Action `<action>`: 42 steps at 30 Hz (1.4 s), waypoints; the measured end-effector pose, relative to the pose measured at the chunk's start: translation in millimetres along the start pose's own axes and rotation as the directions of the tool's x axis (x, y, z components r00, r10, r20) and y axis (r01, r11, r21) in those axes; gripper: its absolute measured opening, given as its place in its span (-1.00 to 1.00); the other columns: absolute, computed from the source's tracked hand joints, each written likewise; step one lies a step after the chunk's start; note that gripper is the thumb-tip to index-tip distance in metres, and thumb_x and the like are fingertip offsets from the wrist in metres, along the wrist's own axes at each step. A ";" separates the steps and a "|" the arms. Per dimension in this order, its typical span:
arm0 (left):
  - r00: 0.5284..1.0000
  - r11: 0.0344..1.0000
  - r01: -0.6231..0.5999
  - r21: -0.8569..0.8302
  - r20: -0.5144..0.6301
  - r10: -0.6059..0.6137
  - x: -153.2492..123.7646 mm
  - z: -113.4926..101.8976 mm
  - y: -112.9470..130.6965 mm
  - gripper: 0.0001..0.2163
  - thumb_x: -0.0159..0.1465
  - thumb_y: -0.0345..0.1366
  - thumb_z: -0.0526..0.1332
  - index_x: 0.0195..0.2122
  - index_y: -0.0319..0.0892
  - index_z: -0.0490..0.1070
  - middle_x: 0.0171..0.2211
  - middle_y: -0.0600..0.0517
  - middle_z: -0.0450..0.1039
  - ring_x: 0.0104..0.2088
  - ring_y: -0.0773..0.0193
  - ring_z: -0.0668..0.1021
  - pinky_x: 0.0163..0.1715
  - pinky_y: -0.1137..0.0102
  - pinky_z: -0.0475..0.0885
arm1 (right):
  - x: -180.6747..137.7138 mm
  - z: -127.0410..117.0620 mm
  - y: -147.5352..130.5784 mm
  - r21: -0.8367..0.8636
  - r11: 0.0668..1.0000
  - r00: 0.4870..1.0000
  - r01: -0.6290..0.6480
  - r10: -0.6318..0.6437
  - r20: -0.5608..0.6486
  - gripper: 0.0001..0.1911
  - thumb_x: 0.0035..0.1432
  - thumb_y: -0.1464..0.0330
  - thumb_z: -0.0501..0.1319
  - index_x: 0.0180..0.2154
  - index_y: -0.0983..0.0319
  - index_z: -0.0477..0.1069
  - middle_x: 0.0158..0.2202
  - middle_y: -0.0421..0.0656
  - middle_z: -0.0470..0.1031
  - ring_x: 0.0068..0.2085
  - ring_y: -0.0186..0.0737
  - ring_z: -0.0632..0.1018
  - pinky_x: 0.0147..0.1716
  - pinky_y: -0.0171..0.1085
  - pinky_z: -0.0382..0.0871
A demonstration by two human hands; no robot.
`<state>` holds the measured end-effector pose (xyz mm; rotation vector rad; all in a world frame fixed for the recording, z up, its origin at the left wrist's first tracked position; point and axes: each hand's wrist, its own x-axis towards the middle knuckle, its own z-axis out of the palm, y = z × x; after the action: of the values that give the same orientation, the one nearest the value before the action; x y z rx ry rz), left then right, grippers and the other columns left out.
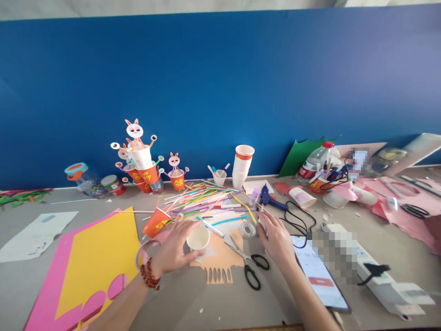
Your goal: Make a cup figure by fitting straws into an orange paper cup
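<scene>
My left hand point(179, 248) is curved around the left side of a white paper cup point(199, 239), thumb in front and fingers behind its rim. The cup stands mouth up over orange paper point(220, 262) with slits cut in it. My right hand point(277, 236) is just below a blue glue gun point(272, 200), fingers bent together around something small and whitish that I cannot make out. Between my hands lie black-handled scissors point(246, 257), partly spread, and a roll of clear tape point(248, 229). A teal-capped marker point(210, 226) lies behind the cup.
Colourful pipe cleaners and sticks point(206, 202) are heaped behind. Rabbit-faced cup figures point(141, 158) stand back left, a cup stack point(243, 165) at back centre. Yellow paper point(103, 257) lies left; a phone point(320, 276) and a white power strip point(375, 276) lie right. Another person's hand point(433, 230) shows far right.
</scene>
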<state>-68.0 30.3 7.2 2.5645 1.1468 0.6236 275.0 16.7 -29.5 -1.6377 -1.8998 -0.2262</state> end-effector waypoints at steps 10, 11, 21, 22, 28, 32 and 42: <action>0.956 0.964 -0.097 -0.249 -0.291 0.021 142.7 29.7 7.5 -0.46 0.25 -0.24 0.24 0.22 -0.14 0.11 0.20 -0.18 0.27 0.21 0.03 0.35 0.20 0.12 0.30 | -8.6 11.7 -44.3 0.295 0.948 0.989 0.117 -0.083 -0.124 -0.73 0.27 0.48 0.04 -0.10 0.17 0.44 -0.15 -0.05 0.56 -0.12 -0.06 0.55 -0.11 -0.11 0.44; 0.953 0.964 -0.107 -0.244 -0.301 0.029 161.8 40.1 10.0 -0.47 0.24 -0.27 0.24 0.21 -0.17 0.13 0.19 -0.19 0.26 0.22 0.03 0.34 0.22 0.12 0.27 | -10.5 13.0 -44.6 0.303 0.943 0.985 0.139 -0.101 -0.138 -0.72 0.26 0.50 0.04 -0.10 0.17 0.44 -0.15 -0.05 0.56 -0.13 -0.07 0.55 -0.11 -0.11 0.44; 0.973 0.966 -0.154 -0.206 -0.203 0.112 241.6 119.1 19.6 -0.56 0.15 -0.37 0.31 0.06 -0.23 0.31 0.11 -0.22 0.33 0.15 -0.07 0.40 0.16 0.08 0.33 | -17.7 11.4 -26.1 0.340 0.931 0.970 0.133 -0.051 -0.239 -0.73 0.20 0.54 0.05 -0.17 0.17 0.44 -0.24 -0.07 0.55 -0.20 -0.09 0.54 -0.18 -0.11 0.44; 0.975 0.966 -0.158 -0.203 -0.185 0.120 241.8 120.5 18.4 -0.57 0.15 -0.37 0.30 0.06 -0.24 0.32 0.12 -0.22 0.33 0.15 -0.06 0.40 0.16 0.10 0.33 | -17.5 11.4 -24.8 0.347 0.930 0.969 0.116 -0.030 -0.244 -0.74 0.21 0.54 0.05 -0.17 0.18 0.44 -0.24 -0.06 0.55 -0.20 -0.09 0.54 -0.18 -0.11 0.43; 0.985 0.969 -0.150 -0.194 -0.109 0.131 243.7 114.7 10.9 -0.52 0.18 -0.28 0.29 0.11 -0.27 0.29 0.12 -0.22 0.35 0.14 -0.05 0.41 0.19 0.13 0.29 | -17.8 15.6 -20.0 0.400 0.915 0.971 0.049 0.050 -0.234 -0.77 0.22 0.53 0.06 -0.18 0.20 0.43 -0.22 -0.04 0.53 -0.16 -0.09 0.53 -0.15 -0.12 0.41; 0.986 0.966 -0.160 -0.203 -0.087 0.145 241.6 114.5 7.3 -0.47 0.15 -0.28 0.32 0.14 -0.27 0.27 0.10 -0.23 0.37 0.13 -0.07 0.43 0.18 0.12 0.29 | -17.9 17.4 -18.5 0.405 0.913 0.970 0.039 0.063 -0.237 -0.78 0.23 0.51 0.06 -0.19 0.19 0.44 -0.21 -0.05 0.52 -0.16 -0.09 0.53 -0.15 -0.13 0.42; 0.981 0.954 -0.171 -0.245 -0.136 0.140 197.2 81.3 4.5 -0.46 0.19 -0.29 0.29 0.19 -0.21 0.22 0.20 -0.22 0.26 0.24 0.00 0.30 0.27 0.14 0.18 | -18.3 13.6 -19.8 0.394 0.919 0.981 0.029 0.050 -0.188 -0.79 0.26 0.48 0.05 -0.16 0.20 0.42 -0.20 -0.05 0.53 -0.16 -0.10 0.54 -0.14 -0.17 0.42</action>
<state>91.6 171.0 -7.6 2.4363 0.8377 0.9071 252.7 3.9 -45.2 -1.3021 -1.6578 0.0067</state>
